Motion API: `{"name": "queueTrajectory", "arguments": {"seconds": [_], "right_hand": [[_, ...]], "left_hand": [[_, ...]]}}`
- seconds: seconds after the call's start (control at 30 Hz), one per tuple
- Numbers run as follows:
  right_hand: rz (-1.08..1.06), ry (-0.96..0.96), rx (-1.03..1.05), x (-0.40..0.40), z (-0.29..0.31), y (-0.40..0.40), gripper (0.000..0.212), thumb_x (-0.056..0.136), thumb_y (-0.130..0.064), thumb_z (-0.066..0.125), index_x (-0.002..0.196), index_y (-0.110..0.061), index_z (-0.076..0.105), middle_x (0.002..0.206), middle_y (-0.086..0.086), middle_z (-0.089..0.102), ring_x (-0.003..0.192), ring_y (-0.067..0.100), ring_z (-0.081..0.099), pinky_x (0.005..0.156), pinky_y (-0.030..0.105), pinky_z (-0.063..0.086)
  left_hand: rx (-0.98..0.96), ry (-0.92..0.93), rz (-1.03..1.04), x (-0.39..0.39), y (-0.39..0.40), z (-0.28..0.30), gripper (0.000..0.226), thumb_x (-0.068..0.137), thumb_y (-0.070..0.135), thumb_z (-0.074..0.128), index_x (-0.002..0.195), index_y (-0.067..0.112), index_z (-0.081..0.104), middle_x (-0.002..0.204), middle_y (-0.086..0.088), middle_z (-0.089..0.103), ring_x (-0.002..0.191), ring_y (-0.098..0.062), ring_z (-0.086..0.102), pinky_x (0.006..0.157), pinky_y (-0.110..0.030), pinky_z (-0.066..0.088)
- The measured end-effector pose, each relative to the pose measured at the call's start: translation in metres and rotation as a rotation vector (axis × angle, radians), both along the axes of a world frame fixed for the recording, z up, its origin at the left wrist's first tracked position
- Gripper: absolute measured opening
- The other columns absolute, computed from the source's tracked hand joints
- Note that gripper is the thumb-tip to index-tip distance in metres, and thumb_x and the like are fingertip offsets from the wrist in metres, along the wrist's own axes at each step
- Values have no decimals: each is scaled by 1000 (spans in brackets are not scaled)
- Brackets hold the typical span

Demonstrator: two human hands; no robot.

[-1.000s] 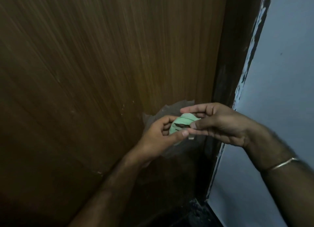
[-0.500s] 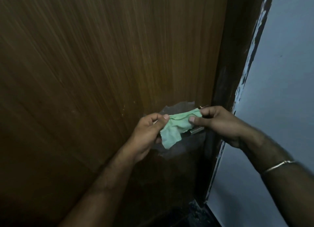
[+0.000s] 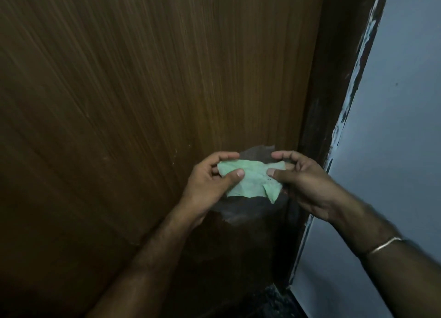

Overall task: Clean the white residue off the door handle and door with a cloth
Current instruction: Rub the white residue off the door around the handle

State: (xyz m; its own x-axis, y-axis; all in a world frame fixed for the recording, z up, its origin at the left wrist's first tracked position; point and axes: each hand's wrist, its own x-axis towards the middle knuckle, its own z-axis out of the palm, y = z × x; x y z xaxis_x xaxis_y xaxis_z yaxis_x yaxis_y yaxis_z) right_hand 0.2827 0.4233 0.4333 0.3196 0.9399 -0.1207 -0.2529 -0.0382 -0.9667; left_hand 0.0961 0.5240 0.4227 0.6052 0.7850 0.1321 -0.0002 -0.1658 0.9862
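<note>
A small pale green cloth [image 3: 251, 179] is stretched flat between my two hands in front of the brown wooden door [image 3: 143, 91]. My left hand [image 3: 210, 181] pinches its left edge with thumb and fingers. On the right edge my right hand [image 3: 303, 181] holds it the same way. Behind the cloth lies a greyish worn patch [image 3: 253, 210] on the door near its right edge. The door handle is hidden behind the cloth and hands.
A dark door frame [image 3: 334, 91] runs down the right side of the door. Beyond it is a pale blue-grey wall [image 3: 401, 127] with chipped paint along its edge. Dark speckled floor [image 3: 269, 301] shows at the bottom. A thin metal bangle [image 3: 384, 245] circles my right wrist.
The cloth was bunched between my fingers, then pulled out wide; now it is spread flat and my hands are a little lower and further apart. The handle seen briefly is covered again.
</note>
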Motion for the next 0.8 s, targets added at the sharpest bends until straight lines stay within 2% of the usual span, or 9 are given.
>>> {"name": "queueTrajectory", "arguments": {"seconds": [0.1,0.2,0.3,0.37,0.47,0.57,0.67,0.73,0.8], "right_hand": [[-38,-305,332,-1,11,-9,43,85,6,64,123,-12,55,117,4,68,95,18,72,68,26,60],[-87,-520,628,3,16,-9,65,81,10,65,135,-15,38,112,-6,69,97,16,71,73,25,60],[-186,-400,517,1,8,-6,58,79,12,64,129,-14,47,98,0,75,91,15,72,73,24,59],[-212,-386,476,0,7,-4,31,83,14,59,101,-12,65,96,1,74,93,17,71,74,25,59],[-151,-260,365,1,6,2,27,89,11,54,76,-9,65,91,1,74,88,19,69,73,28,58],[-27,-112,236,1,7,1,25,98,0,45,82,-9,62,82,4,71,77,18,67,66,30,54],[73,109,192,5,14,-3,29,101,-18,39,91,-4,62,88,12,72,86,24,71,73,33,60],[77,-57,142,9,18,-4,31,92,-36,58,99,-6,65,95,12,73,89,25,71,75,36,59],[94,-287,102,10,22,-3,32,78,-30,72,100,-8,66,97,10,74,88,24,72,71,34,59]], "left_hand": [[181,-220,36,-1,-5,6,56,83,10,74,128,38,57,118,-3,70,103,-16,71,79,-30,59],[375,-363,59,-2,-1,9,88,76,10,79,144,42,33,102,-9,74,96,-23,72,84,-31,58],[253,-306,98,1,-2,8,67,75,9,78,128,41,54,92,-6,74,93,-22,72,82,-29,58],[252,-236,85,2,-2,10,38,82,4,70,103,35,71,98,1,74,97,-19,71,79,-24,58],[219,-184,56,3,0,12,26,85,6,63,82,29,75,98,3,73,98,-16,69,81,-29,56],[232,-78,56,1,3,9,39,88,-4,54,78,28,75,96,3,72,101,-19,66,92,-45,54],[241,-75,-19,-5,5,10,35,86,7,46,86,22,77,103,-2,71,109,-24,63,100,-50,48],[182,-100,-92,-8,5,12,34,89,18,44,89,18,78,107,-7,69,112,-27,60,99,-48,45],[191,-44,-82,-9,2,12,30,94,33,49,90,22,77,104,-1,70,108,-19,63,94,-41,49]]}}
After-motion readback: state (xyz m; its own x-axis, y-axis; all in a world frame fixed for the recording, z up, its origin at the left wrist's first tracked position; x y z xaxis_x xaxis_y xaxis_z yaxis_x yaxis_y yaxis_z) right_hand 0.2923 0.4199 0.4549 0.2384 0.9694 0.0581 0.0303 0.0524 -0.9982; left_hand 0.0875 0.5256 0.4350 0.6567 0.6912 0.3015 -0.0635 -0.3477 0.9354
